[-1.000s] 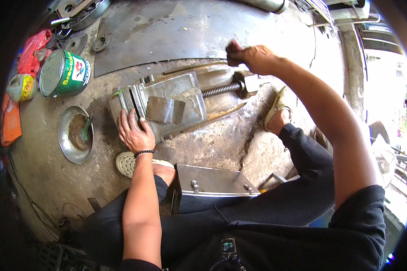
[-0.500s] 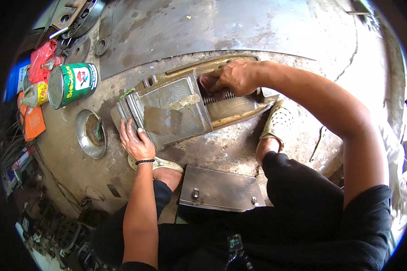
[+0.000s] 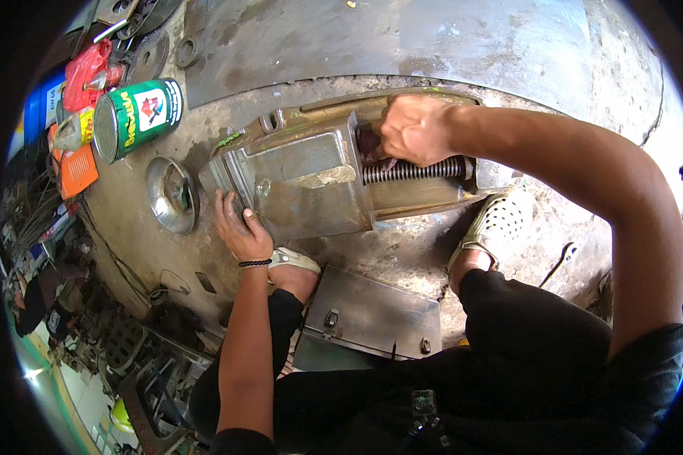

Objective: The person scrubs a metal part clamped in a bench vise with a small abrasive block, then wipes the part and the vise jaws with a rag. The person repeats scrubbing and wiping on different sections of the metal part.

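A large metal machine vise (image 3: 303,182) lies on the floor in front of me, its grey sliding block on the left and a threaded screw (image 3: 425,171) exposed on the right. My left hand (image 3: 240,230) rests on the vise's left end, fingers apart and holding nothing. Over the screw, beside the block's right edge, my right hand (image 3: 421,129) is closed on a dark reddish cloth (image 3: 369,144). The cloth reaches into the gap between block and screw, and the fist hides part of it.
Left of the vise are a metal bowl (image 3: 158,196), a green can (image 3: 140,117), a red plastic bag (image 3: 87,76) and an orange box (image 3: 76,171). A metal case (image 3: 372,311) lies between my feet. A wrench (image 3: 560,262) is at the right, a steel plate (image 3: 303,45) beyond.
The view has shifted, so the vise appears farther right. My right hand has turned into a tighter fist around the cloth, and more of the screw shows. My left hand stays at the vise's end.
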